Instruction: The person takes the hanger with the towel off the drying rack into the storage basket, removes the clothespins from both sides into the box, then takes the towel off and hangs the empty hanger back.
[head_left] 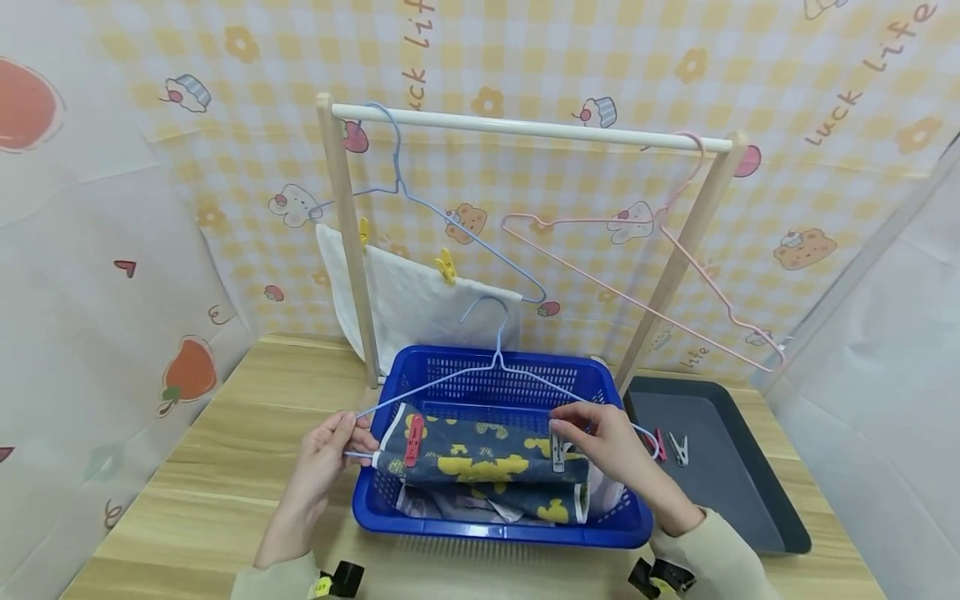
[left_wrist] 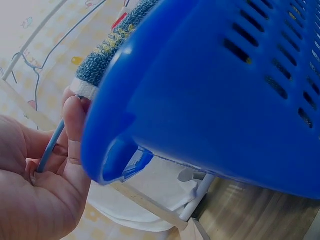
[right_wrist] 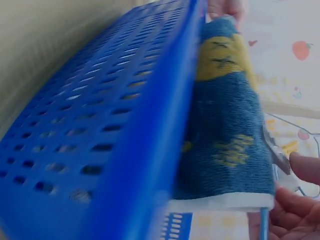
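A blue wire hanger is held over a blue plastic basket. Over its lower bar hangs a dark blue towel with yellow figures and white edges. My left hand grips the hanger's left end beside the towel's edge; in the left wrist view the blue wire crosses its fingers. A red clothespin is clipped on the towel's left part. Toward the right, my right hand pinches a grey clothespin at the towel's top. In the right wrist view the pin touches the towel's side.
Behind the basket stands a wooden rack with a white rod. A blue hanger on it bears a white cloth with yellow clothespins; a pink hanger hangs at right. A dark tray with a few clothespins lies right.
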